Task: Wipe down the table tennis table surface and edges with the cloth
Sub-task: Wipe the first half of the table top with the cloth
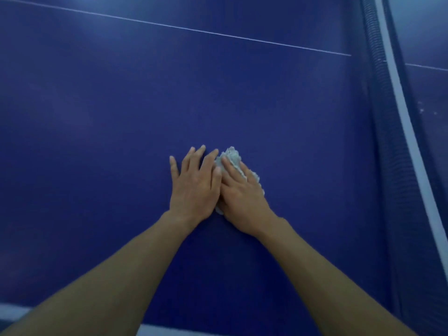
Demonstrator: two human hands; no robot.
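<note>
Cloth (233, 156) lies on the blue surface (97, 117), bunched under the right hand (242, 197) — pale frilled edges show past the fingertips, along the outer side and at the heel. That hand is laid flat on it, fingers straight, pressing rather than clutching. The left hand (194, 183) is flat just beside, fingers spread on bare surface, its thumb side against the right hand; we cannot tell whether it touches the cloth.

The cloth's long axis runs with the right hand, away from us and slightly leftward. The net (378, 122) stands to the right, near but apart, so the right hand is the nearer one to it. We judge the widest unwiped stretch lies left.

The white line (194, 30) lies well beyond. The near edge (157, 332) is partly cut off by the forearms, most of the cloth is hidden, and detail is soft.
</note>
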